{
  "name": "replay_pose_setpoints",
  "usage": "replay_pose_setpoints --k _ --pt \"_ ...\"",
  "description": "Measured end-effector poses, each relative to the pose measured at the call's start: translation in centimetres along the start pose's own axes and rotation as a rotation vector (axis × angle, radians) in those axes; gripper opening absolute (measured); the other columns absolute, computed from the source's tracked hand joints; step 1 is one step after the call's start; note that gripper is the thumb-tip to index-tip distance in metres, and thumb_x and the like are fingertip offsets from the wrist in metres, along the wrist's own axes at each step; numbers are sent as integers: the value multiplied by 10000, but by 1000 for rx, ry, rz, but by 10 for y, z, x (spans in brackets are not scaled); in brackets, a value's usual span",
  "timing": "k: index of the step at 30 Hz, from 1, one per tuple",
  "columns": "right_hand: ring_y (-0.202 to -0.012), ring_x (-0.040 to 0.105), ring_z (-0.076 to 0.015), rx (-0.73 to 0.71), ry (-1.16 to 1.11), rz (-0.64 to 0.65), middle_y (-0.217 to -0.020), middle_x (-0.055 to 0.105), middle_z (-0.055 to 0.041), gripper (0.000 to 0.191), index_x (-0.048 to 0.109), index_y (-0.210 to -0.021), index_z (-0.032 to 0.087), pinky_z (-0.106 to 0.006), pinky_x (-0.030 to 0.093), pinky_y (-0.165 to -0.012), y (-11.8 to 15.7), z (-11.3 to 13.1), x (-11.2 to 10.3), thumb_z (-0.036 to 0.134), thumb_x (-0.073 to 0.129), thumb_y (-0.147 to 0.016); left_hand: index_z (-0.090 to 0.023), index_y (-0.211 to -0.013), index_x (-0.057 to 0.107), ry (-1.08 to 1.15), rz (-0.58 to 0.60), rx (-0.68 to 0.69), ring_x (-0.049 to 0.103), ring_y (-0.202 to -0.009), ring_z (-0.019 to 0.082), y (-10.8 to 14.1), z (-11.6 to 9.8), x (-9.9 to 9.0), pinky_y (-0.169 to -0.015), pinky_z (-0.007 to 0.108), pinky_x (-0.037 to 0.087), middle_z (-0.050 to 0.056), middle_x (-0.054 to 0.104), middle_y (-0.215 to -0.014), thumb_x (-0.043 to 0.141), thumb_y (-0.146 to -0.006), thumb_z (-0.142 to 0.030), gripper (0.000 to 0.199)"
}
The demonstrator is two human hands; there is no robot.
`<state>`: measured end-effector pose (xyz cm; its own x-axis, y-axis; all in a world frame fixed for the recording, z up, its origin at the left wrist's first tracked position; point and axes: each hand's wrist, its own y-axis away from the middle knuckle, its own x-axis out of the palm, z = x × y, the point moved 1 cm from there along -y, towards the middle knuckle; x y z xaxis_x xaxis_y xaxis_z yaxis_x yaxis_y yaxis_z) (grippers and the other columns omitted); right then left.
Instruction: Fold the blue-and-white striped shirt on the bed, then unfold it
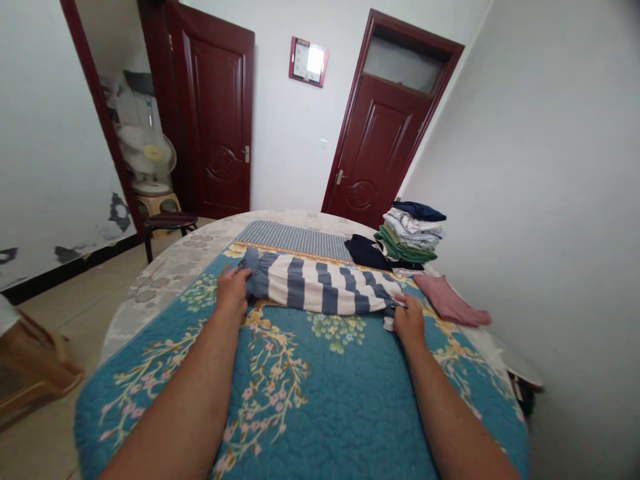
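**Soft striped garment stretched between two closed grips**

The left grip is closed, fingers pinching the plain grey-blue end of the cloth. The right grip is closed as well, pinching the opposite, narrower end; the exact finger gap is too small to tell in either. The striped garment lies between them as a long, narrow band with a few creases, over the quilt that covers much of the desk.

It looks light, limp and thin, likely a soft knit, neither fragile nor especially slippery. Being so floppy, it probably sags or wrinkles in the middle if lifted by one end. The two end corners, where the grips already are, seem the best places to take hold, with light, even tension keeping the layers aligned.

Just beyond the right grip lies a dark garment, and farther past it rises a stack of folded clothes. A pink garment lies to the right of the right grip. No container can be made out near either grip, so no contents can be described.
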<state>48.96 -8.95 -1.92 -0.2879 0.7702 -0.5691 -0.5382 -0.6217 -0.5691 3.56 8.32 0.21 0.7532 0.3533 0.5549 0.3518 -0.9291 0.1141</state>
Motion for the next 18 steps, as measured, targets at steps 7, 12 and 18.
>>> replay_pose_setpoints --k 7,12,18 --pt "-1230 608 -349 -61 136 55 -1267 688 -192 543 635 -1358 139 -477 451 -1111 3 12 4 306 564 -847 -203 -1073 694 215 47 -49 709 -798 180 -1 -21 -3 -673 287 618 42 731 -973 694 -678 -33 430" --pt "-1060 666 -305 -4 231 157 -1029 721 -150 323 750 -1084 195 -392 479 -1006 0 12 -4 179 562 -823 -171 -1118 713 11 112 71 691 -769 166 5 -19 6 -612 239 592 44 713 -971 710 -657 27 502" --pt "-1067 640 -262 -27 -2 -198 -1064 714 -120 350 702 -1051 177 -392 491 -1017 -17 8 -24 224 379 -928 -157 -1274 604 208 -27 228 699 -848 151 -5 -45 3 -720 279 625 13 694 -974 653 -760 -2 539"
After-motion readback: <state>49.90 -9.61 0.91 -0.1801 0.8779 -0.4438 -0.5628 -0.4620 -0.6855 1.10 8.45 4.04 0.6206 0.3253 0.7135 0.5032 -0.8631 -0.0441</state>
